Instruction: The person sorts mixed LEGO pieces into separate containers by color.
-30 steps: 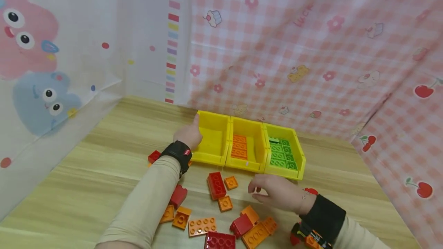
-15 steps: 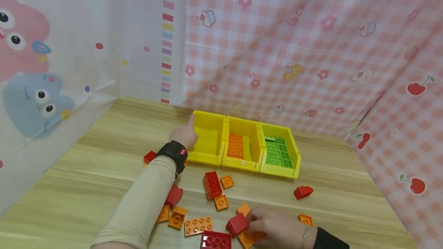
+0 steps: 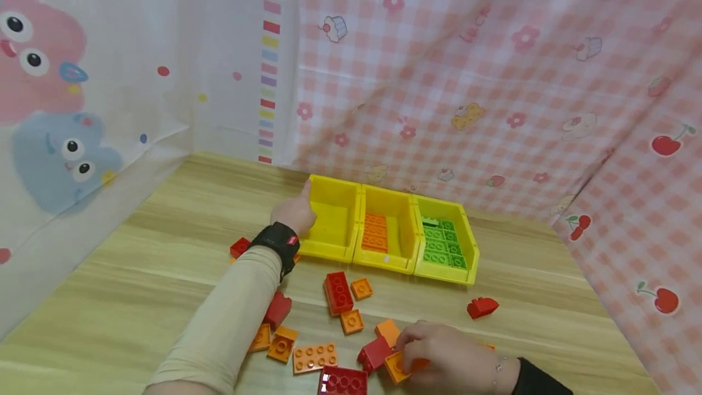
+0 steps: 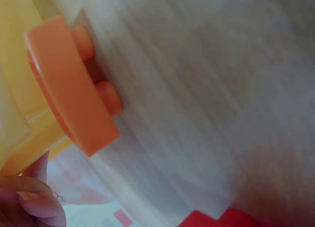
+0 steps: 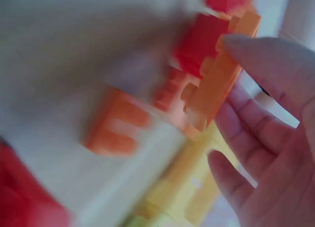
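My left hand grips the side wall of the leftmost yellow bin, with the thumb along its rim. In the left wrist view, its curled fingers show beside the bin's edge. My right hand is low over the scattered bricks and pinches an orange brick between thumb and fingertips. That brick stands tilted in the right wrist view, studs facing away from the palm. Close to the hand in the head view lie a red brick and another orange brick.
The middle bin holds orange bricks; the right bin holds green bricks. In front lie a red brick, small orange bricks, and an orange eight-stud brick. A curved red brick lies at the right.
My right hand has come down and toward me from in front of the bins to the brick pile, and now holds an orange brick. The left hand stays at the left bin.
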